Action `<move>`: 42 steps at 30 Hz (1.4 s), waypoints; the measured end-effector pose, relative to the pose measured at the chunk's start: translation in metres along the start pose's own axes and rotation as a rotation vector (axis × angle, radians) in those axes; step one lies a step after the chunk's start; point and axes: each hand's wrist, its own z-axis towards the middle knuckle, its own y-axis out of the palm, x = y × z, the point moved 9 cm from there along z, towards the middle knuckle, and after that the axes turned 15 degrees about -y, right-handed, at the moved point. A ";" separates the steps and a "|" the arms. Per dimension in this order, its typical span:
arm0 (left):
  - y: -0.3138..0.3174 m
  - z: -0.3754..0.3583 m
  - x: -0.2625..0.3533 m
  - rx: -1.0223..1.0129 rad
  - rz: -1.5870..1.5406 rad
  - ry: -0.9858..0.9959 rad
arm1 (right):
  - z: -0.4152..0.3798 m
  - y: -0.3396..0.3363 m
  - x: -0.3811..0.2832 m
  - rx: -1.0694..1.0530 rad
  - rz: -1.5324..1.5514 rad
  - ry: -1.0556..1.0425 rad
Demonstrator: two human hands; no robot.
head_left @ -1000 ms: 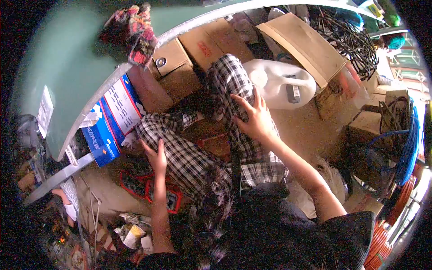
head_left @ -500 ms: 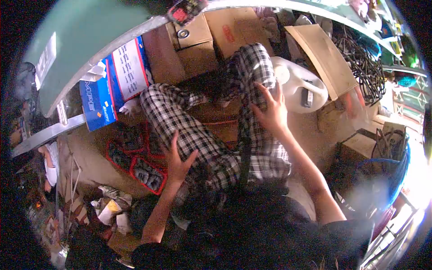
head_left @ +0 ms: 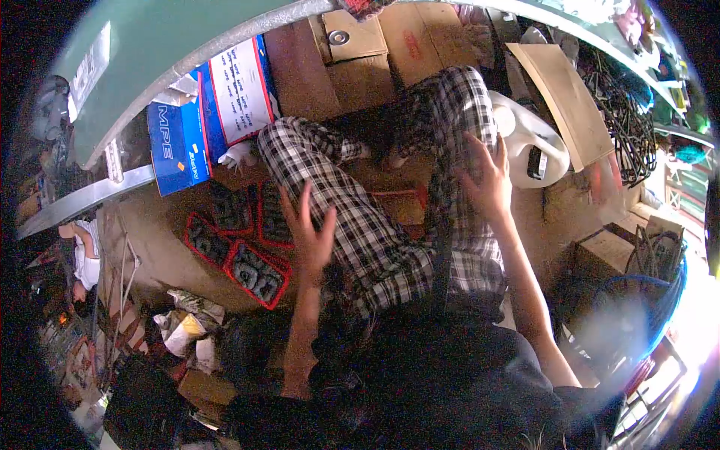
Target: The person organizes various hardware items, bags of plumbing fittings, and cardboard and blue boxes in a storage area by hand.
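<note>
The person wears black-and-white checked trousers (head_left: 360, 225), a dark top (head_left: 442, 375) and bare forearms.

A cluttered storeroom or small shop's back corner — flattened cardboard boxes (head_left: 360, 60) on the far floor, a blue carton (head_left: 180, 146) at far left, coiled black cables (head_left: 622, 112) and a white jerrycan (head_left: 532, 146) at right.

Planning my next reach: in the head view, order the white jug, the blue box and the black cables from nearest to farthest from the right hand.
1. White jug, just right of the right hand.
2. Black cables, farther right, upper corner.
3. Blue box, far left, under the table edge.
</note>
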 end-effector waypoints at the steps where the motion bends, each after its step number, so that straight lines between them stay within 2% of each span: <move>1: 0.009 -0.024 -0.016 0.018 -0.100 0.045 | 0.001 0.001 0.001 -0.013 0.028 0.033; 2: 0.020 -0.045 -0.035 0.039 -0.202 0.087 | 0.001 0.002 0.002 -0.019 0.034 0.025; 4: 0.030 -0.077 -0.036 -0.054 -0.145 0.142 | 0.003 0.007 0.005 -0.034 0.051 0.005; 6: 0.033 -0.091 -0.038 -0.139 -0.259 0.174 | 0.003 0.010 0.007 -0.064 0.028 0.007; 7: 0.027 -0.082 -0.029 -0.169 -0.407 0.183 | 0.003 0.009 0.005 -0.064 0.018 0.009; 9: 0.031 -0.055 -0.046 -0.177 -0.299 0.126 | 0.003 0.009 0.003 -0.021 -0.011 -0.043; 11: 0.021 -0.027 -0.036 -0.176 -0.235 0.092 | 0.004 0.009 0.003 0.002 -0.002 -0.037; 13: 0.006 0.004 -0.028 -0.165 -0.327 0.068 | 0.004 0.007 0.002 0.000 0.000 0.001; 14: 0.003 0.020 -0.028 -0.198 -0.536 -0.012 | 0.003 0.008 0.002 0.010 0.006 -0.018; 16: -0.012 0.057 -0.033 -0.074 -0.650 -0.039 | 0.004 0.010 0.002 -0.011 -0.014 -0.046; 18: -0.018 0.091 -0.065 0.122 -0.727 -0.192 | 0.003 0.012 0.001 -0.008 -0.020 -0.060; 20: -0.025 0.116 -0.113 0.234 -1.060 -0.304 | 0.002 0.014 0.001 0.021 -0.002 -0.077; 22: 0.006 0.164 -0.211 0.072 -1.455 -0.468 | 0.002 0.013 -0.002 0.010 -0.023 -0.092; 24: -0.025 0.147 -0.207 0.538 -1.212 -0.465 | 0.002 0.013 -0.003 -0.009 -0.021 -0.087; 27: -0.072 0.139 -0.160 0.760 -0.389 0.026 | 0.000 0.014 0.001 -0.019 -0.027 -0.051; 30: -0.084 0.136 -0.101 0.720 0.198 0.100 | 0.002 0.012 -0.004 0.004 0.014 -0.045; 31: -0.083 0.133 -0.084 0.745 0.294 0.176 | 0.002 0.011 -0.003 0.004 0.016 -0.054; 34: -0.063 0.161 -0.104 0.514 0.461 0.162 | 0.002 0.013 0.000 -0.001 0.020 -0.065; 35: -0.063 0.161 -0.105 0.584 0.442 0.176 | 0.001 0.013 -0.001 -0.003 0.018 -0.060; 38: -0.059 0.170 -0.107 0.497 0.473 -0.005 | 0.003 0.010 -0.004 -0.032 0.025 0.009; 41: -0.038 0.194 -0.142 0.494 0.504 0.139 | 0.003 0.010 -0.005 -0.036 0.029 0.022; 42: -0.043 0.203 -0.153 0.477 0.475 0.030 | 0.003 0.009 -0.005 -0.030 0.029 0.013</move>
